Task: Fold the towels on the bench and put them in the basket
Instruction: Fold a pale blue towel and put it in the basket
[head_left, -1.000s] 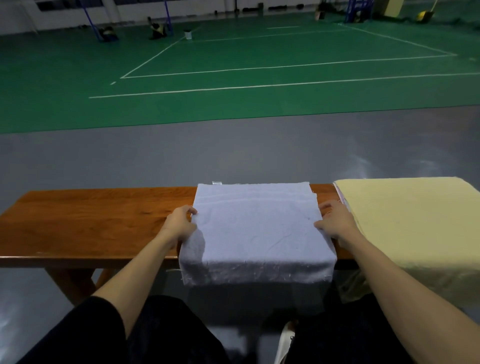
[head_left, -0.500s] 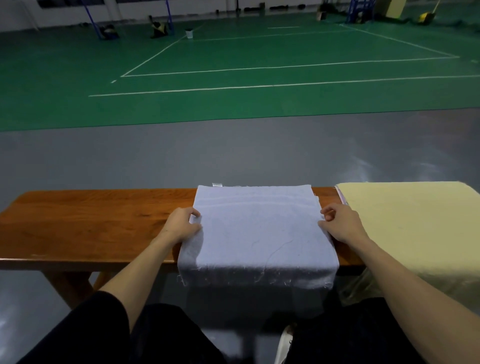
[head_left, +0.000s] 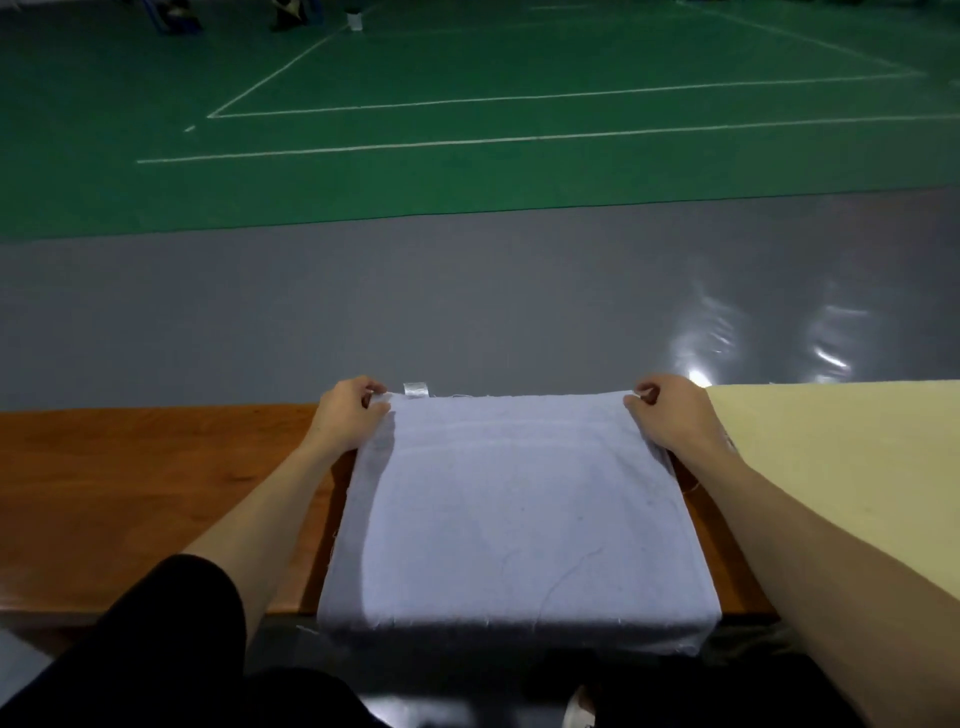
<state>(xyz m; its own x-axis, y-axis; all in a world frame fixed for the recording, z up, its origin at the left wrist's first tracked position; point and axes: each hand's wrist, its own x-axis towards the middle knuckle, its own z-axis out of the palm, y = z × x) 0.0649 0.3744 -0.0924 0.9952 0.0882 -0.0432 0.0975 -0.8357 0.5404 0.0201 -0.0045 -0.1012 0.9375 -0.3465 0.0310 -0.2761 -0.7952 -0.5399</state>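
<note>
The wooden tabletop (head_left: 130, 493) lies bare on the left. The left hand (head_left: 348, 415), which a moment ago sat halfway along the left edge of the white towel (head_left: 514, 519), has moved out to the towel's far left corner and pinches it between thumb and curled fingers. The towel itself lies flat across the tabletop as before, its near edge hanging over the front, a small label (head_left: 415, 388) poking out at the far edge. The right hand (head_left: 670, 415) has likewise shifted from the right edge to the far right corner, pinching it. Just right, the yellow towel (head_left: 841, 467) lies spread, unchanged
</note>
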